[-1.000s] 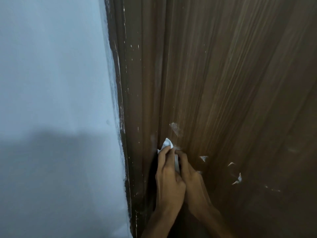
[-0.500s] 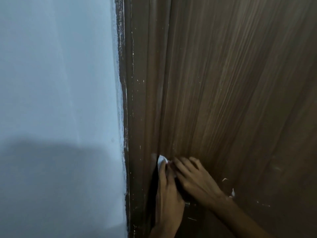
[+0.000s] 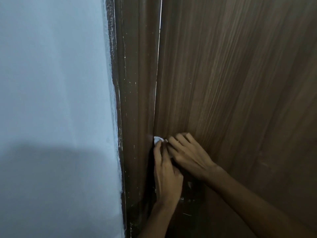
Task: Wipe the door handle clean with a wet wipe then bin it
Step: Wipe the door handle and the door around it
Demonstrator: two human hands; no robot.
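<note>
Both of my hands are on the brown wooden door (image 3: pixel 231 83) at its left edge. My left hand (image 3: pixel 167 172) holds a white wet wipe (image 3: pixel 157 140), which peeks out above its fingertips against the door edge. My right hand (image 3: pixel 187 155) lies over the same spot, fingers spread and bent, touching the wipe and the door. Below the hands a dark metal part of the door handle (image 3: pixel 190 191) shows, mostly hidden by my left hand and wrist.
A dark brown door frame (image 3: pixel 135 100) runs vertically left of the door, with a thin bright gap (image 3: pixel 157 66) between them. A pale blue-white wall (image 3: pixel 51 100) fills the left side.
The view has shifted, and a thin bright gap now shows between door and frame. My right hand has swung to the right and spread over the wipe. The wipe shows less.
</note>
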